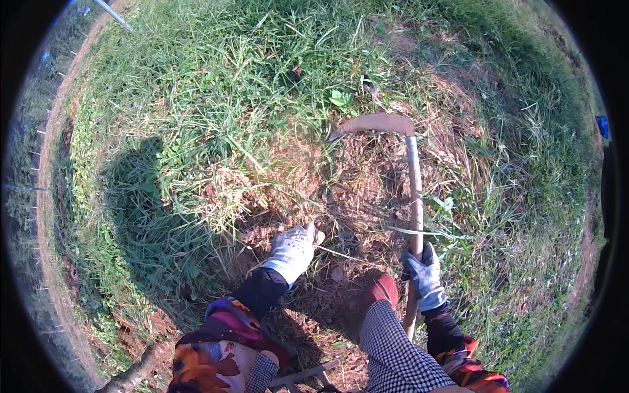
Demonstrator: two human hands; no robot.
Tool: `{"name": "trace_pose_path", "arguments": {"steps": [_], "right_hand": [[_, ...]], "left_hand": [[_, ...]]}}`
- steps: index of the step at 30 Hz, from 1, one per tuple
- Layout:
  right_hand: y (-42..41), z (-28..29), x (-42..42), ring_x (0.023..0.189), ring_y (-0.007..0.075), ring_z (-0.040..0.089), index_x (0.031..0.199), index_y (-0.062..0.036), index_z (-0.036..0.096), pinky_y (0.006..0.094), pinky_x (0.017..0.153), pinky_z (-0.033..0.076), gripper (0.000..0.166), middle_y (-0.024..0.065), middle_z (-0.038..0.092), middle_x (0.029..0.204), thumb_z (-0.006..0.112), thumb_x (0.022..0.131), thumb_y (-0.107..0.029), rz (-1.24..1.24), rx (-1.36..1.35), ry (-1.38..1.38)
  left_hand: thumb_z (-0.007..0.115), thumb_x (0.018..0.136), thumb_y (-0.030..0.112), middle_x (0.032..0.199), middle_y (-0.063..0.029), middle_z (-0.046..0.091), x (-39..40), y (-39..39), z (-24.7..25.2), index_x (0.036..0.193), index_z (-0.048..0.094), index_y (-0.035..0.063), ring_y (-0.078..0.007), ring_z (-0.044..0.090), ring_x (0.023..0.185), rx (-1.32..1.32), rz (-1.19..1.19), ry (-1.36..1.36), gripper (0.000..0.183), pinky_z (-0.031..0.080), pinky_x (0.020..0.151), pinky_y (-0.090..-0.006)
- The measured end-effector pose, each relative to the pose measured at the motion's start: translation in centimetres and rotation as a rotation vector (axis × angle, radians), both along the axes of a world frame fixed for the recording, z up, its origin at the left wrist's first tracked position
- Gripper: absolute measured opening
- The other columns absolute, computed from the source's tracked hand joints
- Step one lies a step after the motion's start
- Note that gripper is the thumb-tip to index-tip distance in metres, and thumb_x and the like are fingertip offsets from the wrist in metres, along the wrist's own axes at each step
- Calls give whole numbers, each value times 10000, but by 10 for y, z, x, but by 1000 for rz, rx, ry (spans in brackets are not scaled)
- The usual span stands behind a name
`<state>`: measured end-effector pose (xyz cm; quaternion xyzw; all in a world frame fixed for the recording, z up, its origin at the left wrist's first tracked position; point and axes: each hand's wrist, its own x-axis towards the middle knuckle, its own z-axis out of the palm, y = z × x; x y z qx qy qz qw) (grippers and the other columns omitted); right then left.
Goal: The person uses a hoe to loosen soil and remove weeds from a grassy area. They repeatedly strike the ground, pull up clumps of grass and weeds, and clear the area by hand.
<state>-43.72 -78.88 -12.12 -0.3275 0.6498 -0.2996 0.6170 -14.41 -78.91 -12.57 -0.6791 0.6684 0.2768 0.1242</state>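
Observation:
My right hand (425,276), in a grey-white work glove, is closed around the wooden handle of a long-handled sickle (415,196). Its curved, rust-brown blade (376,123) points left above cut grass, joined to the handle by a metal collar. My left hand (293,249), gloved alike, is low over dry grass and bare soil, left of the handle. Its fingers curl downward, their undersides hidden. A thin dry stalk (339,253) runs rightward from beside the fingertips, and something small and tan (319,238) shows there; whether the hand grips either is unclear.
Green grass (211,83) surrounds a patch of dry cuttings (300,162). My red-brown shoe (382,290) is just left of the handle. A metal frame (307,374) is between my legs, and a branch or log (140,368) lies lower left. A pole (114,14) juts in upper left.

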Motion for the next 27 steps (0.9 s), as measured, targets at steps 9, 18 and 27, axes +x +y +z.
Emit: {"name": "trace_pose_path", "arguments": {"steps": [9,18,27], "right_hand": [[-66,-37,-34,451,90,435,887,-59,459,225,401,378,203,-4,478,637,605,746,-46,-241,-226,113],[-88,-70,-30,947,352,459,1088,10,427,405,830,373,453,203,476,988,618,708,-146,163,-401,1158],[-93,-91,-26,948,367,427,1120,-2,399,457,810,351,540,203,436,1029,603,678,-235,159,-293,1267]], "left_hand": [[492,793,214,903,-162,581,-6,-92,-17,1100,482,76,-313,577,810,-443,92,-125,336,457,705,-412],[509,766,109,1084,-188,491,-38,-165,-59,1205,411,60,-329,512,957,-498,84,236,452,430,812,-403],[641,637,142,1350,-238,191,-76,-253,-97,1339,252,120,-377,251,1235,-419,-32,-74,803,245,1001,-468]]}}
